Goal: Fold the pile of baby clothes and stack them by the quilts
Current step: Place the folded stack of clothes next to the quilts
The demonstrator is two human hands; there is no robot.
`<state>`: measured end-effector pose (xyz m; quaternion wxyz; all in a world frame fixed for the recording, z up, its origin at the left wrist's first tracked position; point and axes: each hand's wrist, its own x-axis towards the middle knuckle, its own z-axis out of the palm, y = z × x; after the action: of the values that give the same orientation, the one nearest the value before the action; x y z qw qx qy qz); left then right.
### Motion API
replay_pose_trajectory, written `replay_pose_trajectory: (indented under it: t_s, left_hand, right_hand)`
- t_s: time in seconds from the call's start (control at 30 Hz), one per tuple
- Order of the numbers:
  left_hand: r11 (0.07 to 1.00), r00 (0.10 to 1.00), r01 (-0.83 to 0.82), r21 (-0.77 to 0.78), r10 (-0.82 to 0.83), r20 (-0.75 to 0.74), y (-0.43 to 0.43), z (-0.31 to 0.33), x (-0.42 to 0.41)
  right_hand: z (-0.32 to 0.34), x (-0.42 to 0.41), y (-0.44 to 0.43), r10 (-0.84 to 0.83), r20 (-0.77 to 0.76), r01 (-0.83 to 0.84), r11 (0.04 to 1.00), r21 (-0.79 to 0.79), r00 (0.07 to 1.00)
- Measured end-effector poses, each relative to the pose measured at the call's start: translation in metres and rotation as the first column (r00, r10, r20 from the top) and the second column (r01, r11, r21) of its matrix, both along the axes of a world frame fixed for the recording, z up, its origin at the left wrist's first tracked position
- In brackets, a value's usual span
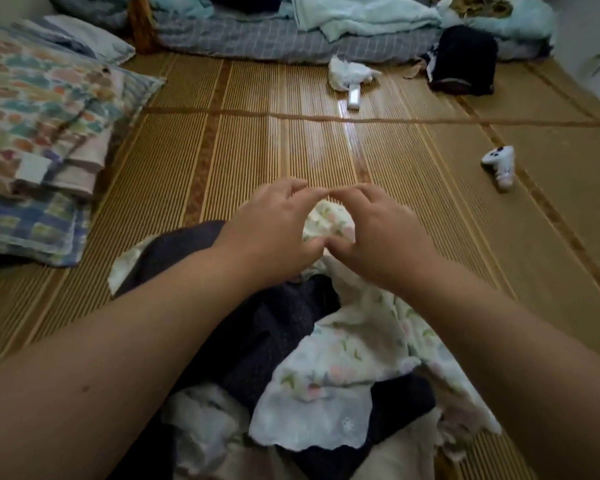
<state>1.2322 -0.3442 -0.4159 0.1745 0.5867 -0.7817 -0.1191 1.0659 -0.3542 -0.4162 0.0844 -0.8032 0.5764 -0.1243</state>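
On the bamboo mat [243,140], close in front of the person: an unfolded pile of baby clothes [201,420], pale and dark pieces mixed. On top, a floral garment [333,372], long axis running near to far, scalloped hem toward the person, far end bunched and raised. Around that far end, the left hand [274,237] and the right hand [378,237], fingers curled, thumbs meeting at the cloth, gripping it between them, slightly blurred. Under the left wrist, a dark garment [257,327], stretching away to the far left. Well apart at the left, folded quilts [42,109] in a stack. Farther off, a white remote [353,97] just beside crumpled white tissue [343,71], and a black bag [463,60]. Off to the right, a white controller [498,164]. Along the far edge, rumpled bedding [291,36].
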Motion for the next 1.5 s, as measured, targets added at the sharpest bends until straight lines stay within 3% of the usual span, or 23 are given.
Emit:
replay_pose_trajectory:
  t_s: [0.23,0.53,0.83,1.07,1.2,1.33,1.5]
  left_hand:
    - [0.987,0.997,0.064,-0.145,-0.068,-0.024,0.032,-0.020,-0.006]
    - [0.967,0.997,0.066,-0.246,-0.072,-0.015,0.149,0.023,-0.016]
    - [0.982,0.995,0.086,-0.169,-0.076,0.062,0.265,-0.007,-0.013]
    - [0.987,0.978,0.016,-0.157,0.017,0.209,0.293,-0.064,0.015]
    - [0.977,0.949,-0.159,-0.141,0.190,0.253,0.278,-0.103,0.035]
    - [0.933,0.917,-0.343,-0.106,0.357,0.178,0.247,-0.129,0.057]
    - [0.938,0.929,-0.340,0.061,0.326,0.174,0.211,-0.157,0.070]
  right_hand:
    - [-0.014,-0.011,0.038,0.018,0.132,-0.001,0.992,-0.125,0.991]
    - [0.036,-0.012,0.151,0.042,0.106,-0.015,0.970,-0.241,0.993]
    - [0.007,-0.002,0.253,0.111,0.033,-0.102,0.976,-0.194,0.993]
    - [-0.051,0.002,0.275,0.101,-0.062,-0.112,0.971,-0.211,0.993]
    - [-0.092,0.000,0.263,0.069,-0.160,-0.089,0.989,-0.121,0.985]
    - [-0.124,-0.002,0.241,0.033,-0.222,-0.035,0.999,-0.006,0.974]
    - [-0.152,-0.005,0.216,0.032,-0.295,0.017,0.987,0.162,0.955]
